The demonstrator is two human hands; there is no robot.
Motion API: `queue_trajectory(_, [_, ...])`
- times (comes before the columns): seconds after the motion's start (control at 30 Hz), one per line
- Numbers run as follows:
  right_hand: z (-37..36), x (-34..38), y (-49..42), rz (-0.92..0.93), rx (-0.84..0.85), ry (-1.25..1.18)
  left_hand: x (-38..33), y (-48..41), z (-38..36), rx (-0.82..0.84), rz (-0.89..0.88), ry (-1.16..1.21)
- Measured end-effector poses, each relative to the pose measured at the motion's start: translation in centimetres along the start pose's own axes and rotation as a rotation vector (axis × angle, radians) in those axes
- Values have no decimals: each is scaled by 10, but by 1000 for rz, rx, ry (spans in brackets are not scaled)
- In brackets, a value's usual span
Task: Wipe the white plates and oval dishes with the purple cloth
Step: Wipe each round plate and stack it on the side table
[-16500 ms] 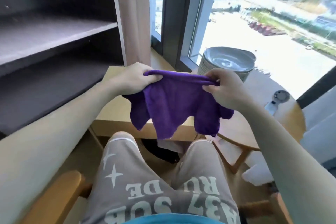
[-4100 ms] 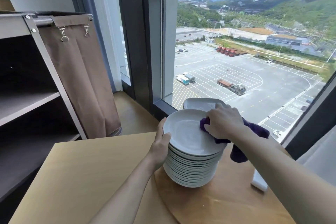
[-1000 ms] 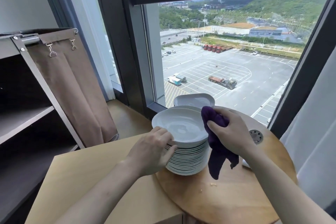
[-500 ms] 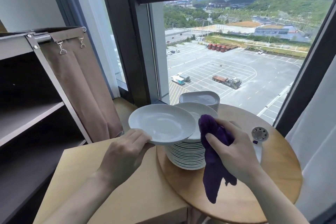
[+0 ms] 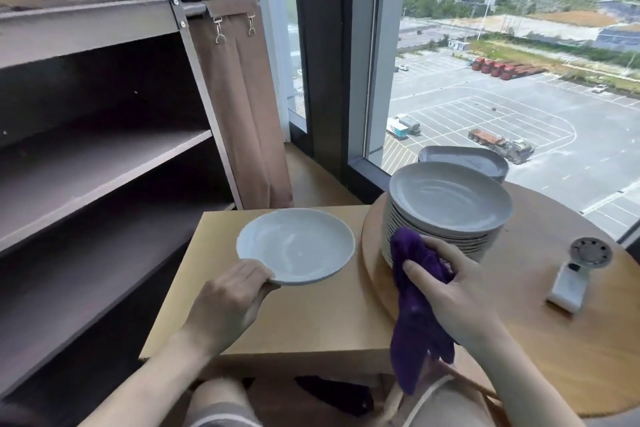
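White crockery, two locations. One single plate (image 5: 296, 246) sits low over the square tabletop (image 5: 311, 322), toward its far edge; cannot tell whether it rests fully flat. The left hand (image 5: 228, 302) grips its near rim, thumb on top, fingers curled underneath.

To the right, a stack of plates (image 5: 446, 208) stands on the round tabletop (image 5: 571, 350), close to the window (image 5: 485, 80). The round top's rim meets the square top's right side. Behind the stack and just beside it are the oval dishes (image 5: 464, 159); only the top one shows clearly, count not readable.

The right hand (image 5: 450, 291) is closed around the purple cloth (image 5: 414, 305), bunched against the palm, at the near side of the stack. The cloth's upper fold lies against or just short of the plate edges; cannot tell which. Its lower end hangs free below the hand, past the tabletop edge.

Other items: a small white device (image 5: 578, 270) with a round grey grille head lies on the round tabletop, right of the stack and well apart. A dark shelf unit (image 5: 104, 163) stands at left, with a brown fabric bag (image 5: 242, 107) clipped to its side.
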State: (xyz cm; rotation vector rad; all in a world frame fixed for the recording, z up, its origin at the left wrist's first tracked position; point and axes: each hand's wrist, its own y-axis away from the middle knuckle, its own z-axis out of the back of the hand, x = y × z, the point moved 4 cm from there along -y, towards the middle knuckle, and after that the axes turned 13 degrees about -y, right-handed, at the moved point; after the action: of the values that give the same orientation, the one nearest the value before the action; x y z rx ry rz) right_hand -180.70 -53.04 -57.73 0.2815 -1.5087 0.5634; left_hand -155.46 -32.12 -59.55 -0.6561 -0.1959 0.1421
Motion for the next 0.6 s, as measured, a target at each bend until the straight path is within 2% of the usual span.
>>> queue_trajectory(0.37, [-18, -33, 34, -74, 82, 125, -15, 56, -80, 291, 132, 54])
queue_trajectory(0.6, [-37, -52, 59, -149, 178, 117, -29, 62, -103, 400, 194, 94])
